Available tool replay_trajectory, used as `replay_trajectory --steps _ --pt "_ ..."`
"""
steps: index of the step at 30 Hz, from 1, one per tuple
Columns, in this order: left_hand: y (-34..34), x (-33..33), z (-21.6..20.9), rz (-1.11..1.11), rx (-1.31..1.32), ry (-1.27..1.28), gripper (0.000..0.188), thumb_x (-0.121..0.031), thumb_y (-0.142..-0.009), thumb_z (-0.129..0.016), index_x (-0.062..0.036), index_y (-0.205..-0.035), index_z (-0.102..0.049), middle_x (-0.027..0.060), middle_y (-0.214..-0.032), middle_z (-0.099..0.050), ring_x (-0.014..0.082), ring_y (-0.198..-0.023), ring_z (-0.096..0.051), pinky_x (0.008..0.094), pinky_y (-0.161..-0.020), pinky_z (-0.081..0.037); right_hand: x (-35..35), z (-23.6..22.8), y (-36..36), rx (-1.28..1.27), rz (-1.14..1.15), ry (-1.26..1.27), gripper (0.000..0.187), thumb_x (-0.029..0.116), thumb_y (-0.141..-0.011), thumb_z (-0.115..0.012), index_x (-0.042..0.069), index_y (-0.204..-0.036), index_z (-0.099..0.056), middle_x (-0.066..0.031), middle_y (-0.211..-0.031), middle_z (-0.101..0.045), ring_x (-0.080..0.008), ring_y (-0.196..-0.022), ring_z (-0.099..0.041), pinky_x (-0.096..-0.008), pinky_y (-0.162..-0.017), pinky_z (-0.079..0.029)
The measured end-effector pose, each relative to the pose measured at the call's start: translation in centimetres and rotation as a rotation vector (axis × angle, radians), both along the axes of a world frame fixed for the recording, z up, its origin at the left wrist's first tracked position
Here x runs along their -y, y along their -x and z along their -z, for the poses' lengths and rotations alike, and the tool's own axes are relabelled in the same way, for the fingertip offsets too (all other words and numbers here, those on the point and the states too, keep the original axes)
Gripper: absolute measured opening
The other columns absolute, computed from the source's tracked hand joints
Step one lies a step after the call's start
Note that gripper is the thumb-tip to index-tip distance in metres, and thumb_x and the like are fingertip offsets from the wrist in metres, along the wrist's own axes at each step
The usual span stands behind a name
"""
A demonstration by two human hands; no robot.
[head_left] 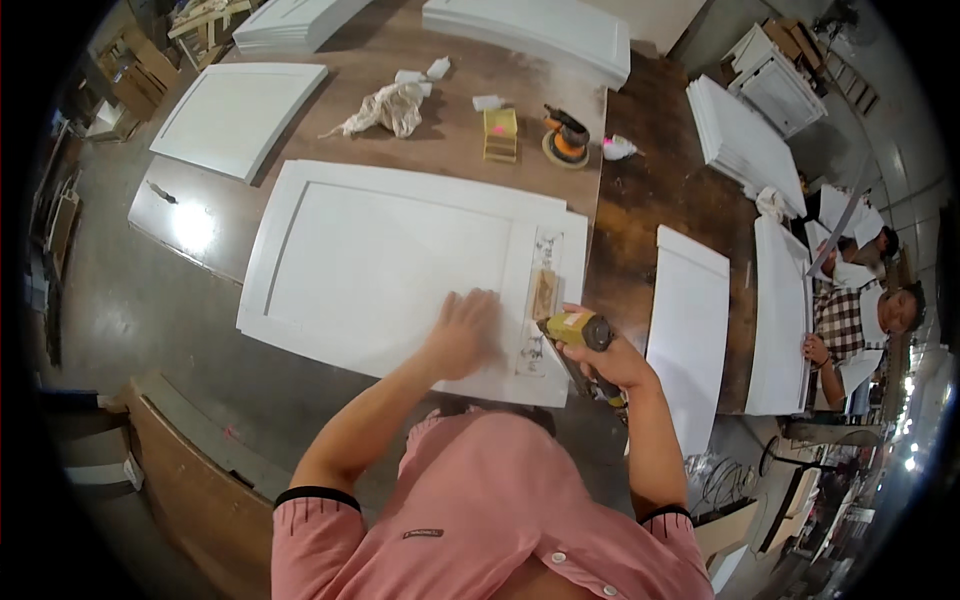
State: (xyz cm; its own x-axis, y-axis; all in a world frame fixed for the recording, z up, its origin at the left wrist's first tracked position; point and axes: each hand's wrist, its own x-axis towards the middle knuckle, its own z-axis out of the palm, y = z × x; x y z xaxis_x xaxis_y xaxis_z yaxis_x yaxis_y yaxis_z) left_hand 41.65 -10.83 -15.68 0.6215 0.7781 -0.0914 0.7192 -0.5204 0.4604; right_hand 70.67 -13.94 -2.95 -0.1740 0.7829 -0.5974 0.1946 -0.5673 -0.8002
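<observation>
A white framed panel door (390,250) lies flat near me on the brown table. My left hand (465,330) rests on its face with fingers stretched out, slightly blurred. My right hand (610,358) is wrapped around a yellow-and-black handheld power tool (578,330), perhaps a drill or nail gun. Its front end points left at a clear strip (545,250) along the door's right edge. Next to that front end, a small wooden block (543,292) lies on the strip. Whether the tool touches the block or strip is unclear.
Beyond the door are a crumpled cloth (390,110), a yellow box (500,135), an orange sander (567,138) and a small white bottle (620,148). White panels (690,320) lie to the right and at the back. People (845,310) stand at the far right.
</observation>
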Motion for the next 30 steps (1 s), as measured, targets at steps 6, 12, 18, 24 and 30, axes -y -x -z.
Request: replay_trajectory --steps 6,12,18,24,30 --pt "0.8 1.4 -1.1 0.019 0.006 0.066 0.097 -0.056 -0.087 -0.075 -0.017 -0.164 -0.031 0.0162 -0.171 -0.023 0.039 -0.159 -0.015 0.0616 -0.127 -0.011 3.3 0.3 2.6 0.073 -0.094 0.148 0.073 0.013 -0.089 -0.079 0.018 -0.156 -0.049 -0.0008 -0.092 -0.068 -0.0077 -0.06 -0.052 -0.0245 -0.055 -0.044" --pt "1.0 1.3 0.1 -0.023 0.128 0.041 0.095 -0.054 -0.084 -0.078 -0.0183 -0.161 -0.036 0.0197 -0.17 -0.023 0.0405 -0.159 -0.016 0.0612 -0.127 -0.013 2.6 1.2 4.6 0.059 -0.194 0.009 0.071 0.018 -0.089 -0.08 0.018 -0.154 -0.051 0.0015 -0.084 -0.062 -0.008 -0.059 -0.051 -0.0258 -0.053 -0.043" --pt "1.1 1.5 0.2 -0.026 0.182 0.024 0.096 -0.054 -0.083 -0.079 -0.0178 -0.161 -0.037 0.0201 -0.17 -0.023 0.0411 -0.158 -0.016 0.0614 -0.126 -0.014 2.3 1.3 5.2 0.13 -0.241 -0.043 0.074 0.021 -0.089 -0.08 0.017 -0.155 -0.048 0.0015 -0.087 -0.064 -0.0089 -0.058 -0.053 -0.0264 -0.055 -0.046" --pt "1.2 1.6 -0.2 -0.03 0.14 0.026 0.095 -0.053 -0.084 -0.078 -0.0177 -0.162 -0.036 0.0201 -0.17 -0.023 0.0413 -0.158 -0.016 0.0611 -0.127 -0.014 3.2 2.0 4.7 0.296 -0.202 -0.101 0.072 0.018 -0.089 -0.079 0.019 -0.154 -0.048 -0.0012 -0.094 -0.068 -0.0097 -0.06 -0.057 -0.0266 -0.055 -0.049" --pt "0.8 2.2 -0.2 -0.028 0.09 -0.046 0.096 -0.051 -0.085 -0.076 -0.0099 -0.161 -0.035 0.0196 -0.17 -0.023 0.0412 -0.159 -0.016 0.0595 -0.128 -0.013 1.1 2.9 -1.9 0.255 0.47 -0.157 0.063 0.013 -0.087 -0.08 0.016 -0.144 -0.052 -0.0037 -0.095 -0.066 -0.0094 -0.054 -0.055 -0.0265 -0.047 -0.046"
